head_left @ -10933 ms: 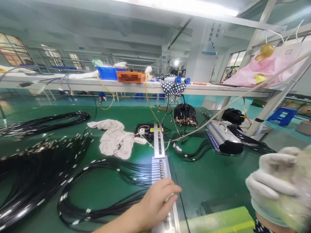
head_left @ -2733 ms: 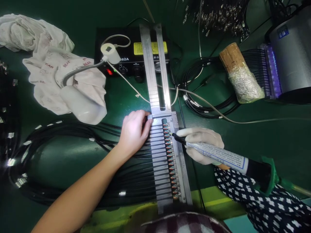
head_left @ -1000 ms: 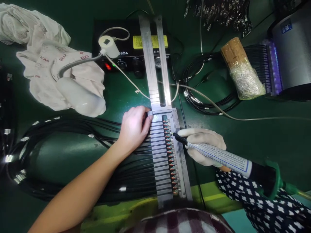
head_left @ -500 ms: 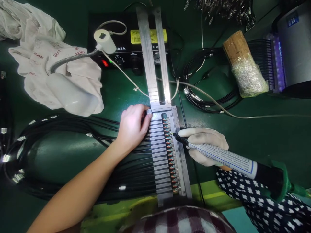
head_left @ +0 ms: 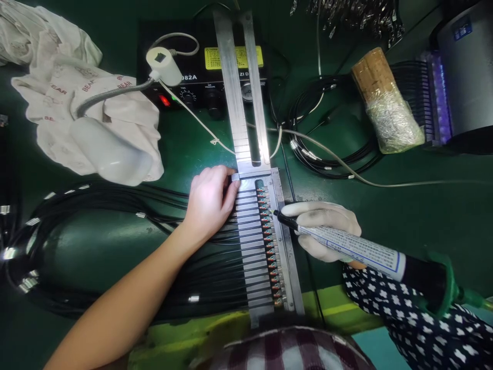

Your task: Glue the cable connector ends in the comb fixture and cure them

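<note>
Here's the bare left hand (head_left: 210, 198), thumb and forefinger pinched on the far left corner of the metal rack (head_left: 288, 262), which lies on the green table (head_left: 192, 154), directly in front of the person. And across from it, the gloved right hand (head_left: 329, 223), well apart, is wrapped around the labelled tube (head_left: 358, 250), black tip right at the row of small plugs (head_left: 274, 258); touching or just above, I can't tell! Black cables (head_left: 111, 192) loop in from the left, slotted side by side into the rack. Beyond sits a black box (head_left: 202, 95), red light glowing, a slotted metal bar (head_left: 231, 77) crossing over it.
</note>
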{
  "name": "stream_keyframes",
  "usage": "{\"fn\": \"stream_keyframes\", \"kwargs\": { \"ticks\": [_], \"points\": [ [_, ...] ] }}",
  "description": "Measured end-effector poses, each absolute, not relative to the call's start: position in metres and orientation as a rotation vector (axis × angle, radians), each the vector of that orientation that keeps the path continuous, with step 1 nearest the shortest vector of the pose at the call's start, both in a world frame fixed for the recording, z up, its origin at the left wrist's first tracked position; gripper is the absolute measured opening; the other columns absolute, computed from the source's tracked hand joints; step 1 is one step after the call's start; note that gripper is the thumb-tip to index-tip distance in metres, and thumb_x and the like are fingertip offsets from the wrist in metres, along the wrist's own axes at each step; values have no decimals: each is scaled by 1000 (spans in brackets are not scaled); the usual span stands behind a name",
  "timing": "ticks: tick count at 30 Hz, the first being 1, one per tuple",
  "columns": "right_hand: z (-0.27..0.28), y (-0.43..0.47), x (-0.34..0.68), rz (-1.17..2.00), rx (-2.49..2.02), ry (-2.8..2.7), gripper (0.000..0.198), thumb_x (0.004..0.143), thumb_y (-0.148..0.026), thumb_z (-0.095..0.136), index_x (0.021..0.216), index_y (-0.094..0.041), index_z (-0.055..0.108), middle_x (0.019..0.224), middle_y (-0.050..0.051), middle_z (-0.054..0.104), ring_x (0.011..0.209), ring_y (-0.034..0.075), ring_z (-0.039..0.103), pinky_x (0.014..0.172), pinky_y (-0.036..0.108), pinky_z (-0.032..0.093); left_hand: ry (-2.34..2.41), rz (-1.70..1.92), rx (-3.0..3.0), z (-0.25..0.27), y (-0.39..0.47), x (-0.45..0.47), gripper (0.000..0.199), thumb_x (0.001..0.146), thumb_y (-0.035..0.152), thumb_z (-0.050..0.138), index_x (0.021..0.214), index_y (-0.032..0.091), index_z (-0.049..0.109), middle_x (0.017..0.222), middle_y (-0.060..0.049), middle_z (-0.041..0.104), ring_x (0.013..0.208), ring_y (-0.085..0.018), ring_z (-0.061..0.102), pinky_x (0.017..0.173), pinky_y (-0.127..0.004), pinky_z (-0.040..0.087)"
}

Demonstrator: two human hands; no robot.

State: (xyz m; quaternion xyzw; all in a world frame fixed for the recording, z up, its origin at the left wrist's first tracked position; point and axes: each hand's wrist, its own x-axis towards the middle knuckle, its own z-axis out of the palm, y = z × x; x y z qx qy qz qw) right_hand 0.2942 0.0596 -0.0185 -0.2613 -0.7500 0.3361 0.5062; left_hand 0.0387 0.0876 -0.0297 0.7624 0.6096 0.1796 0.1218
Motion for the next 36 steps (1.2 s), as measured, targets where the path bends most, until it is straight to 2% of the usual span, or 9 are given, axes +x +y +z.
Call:
{"fn": "stream_keyframes", "kwargs": {
  "ticks": [7,16,25,36],
  "points": [
    [-15,59,294,835,-625,-1815,45,78,-7,67,119,-25,67,116,7,74,92,22,76,69,34,68,1786,510,2217,-29,88,39,12,96,29,52,101,19,57,80,-3,61,80,-21,58,72,-34,40],
    [-20,61,296,794,-660,-1841,49,77,-9,69,121,-29,66,115,4,74,89,23,76,66,37,70,1792,524,2231,-28,88,40,14,95,31,50,101,20,57,81,-4,62,81,-21,59,72,-35,41],
    [-18,64,295,809,-661,-1839,37,77,-9,70,111,-22,69,112,7,75,88,22,76,68,32,68,1789,520,2236,-29,88,40,14,96,30,51,102,19,58,80,-3,60,80,-22,58,73,-36,41],
    [-9,52,300,810,-634,-1839,37,80,-9,67,115,-20,67,118,10,73,95,21,75,70,29,68,1792,520,2233,-29,88,40,14,95,30,50,101,20,57,81,-4,61,82,-23,59,74,-36,42]
  ]
}}
